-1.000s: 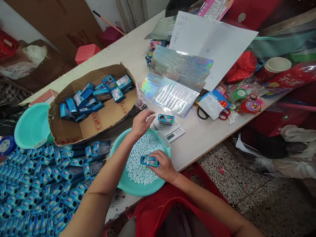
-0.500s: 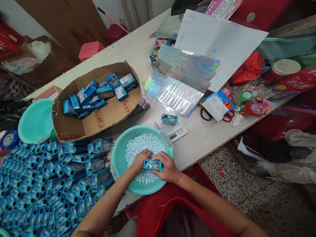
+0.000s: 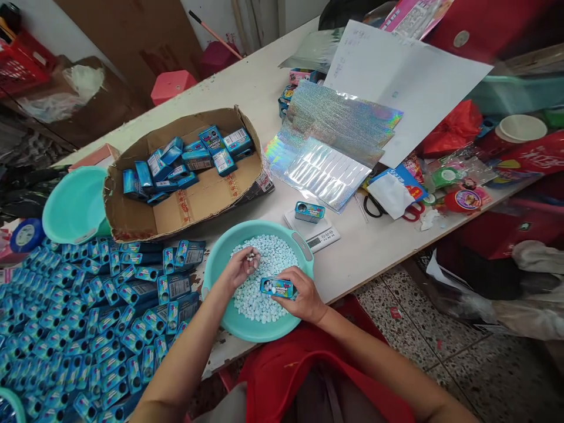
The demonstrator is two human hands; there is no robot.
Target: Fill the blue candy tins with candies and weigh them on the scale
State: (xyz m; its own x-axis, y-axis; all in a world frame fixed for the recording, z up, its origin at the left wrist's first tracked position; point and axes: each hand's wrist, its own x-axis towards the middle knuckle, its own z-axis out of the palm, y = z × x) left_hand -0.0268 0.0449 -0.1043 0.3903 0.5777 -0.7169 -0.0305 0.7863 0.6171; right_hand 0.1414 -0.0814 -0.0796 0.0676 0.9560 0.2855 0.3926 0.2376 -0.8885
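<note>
In my right hand [image 3: 304, 295] is a small blue candy box [image 3: 282, 288], its round hole facing up with pale candies showing in it. My left hand [image 3: 239, 269] is turned partly upward, fingers curled around a few small candies [image 3: 251, 257]. Both hands are over a turquoise basin [image 3: 212, 265] holding a layer of pale blue and white candies [image 3: 259, 306]. Just beyond the basin, another blue box [image 3: 309, 212] rests on a white kitchen scale [image 3: 328, 235].
Many blue boxes [image 3: 106, 335] with round holes stand packed at the left. A cardboard carton [image 3: 167, 220] holds several more, near an empty turquoise basin [image 3: 73, 202]. Holographic sheets [image 3: 328, 170], white paper [image 3: 409, 76], scissors [image 3: 374, 205] and wrappers lie at the right.
My left hand has lifted out of the candies and moved left, away from the box, with candies in its fingers. My right hand still holds the box in nearly the same place.
</note>
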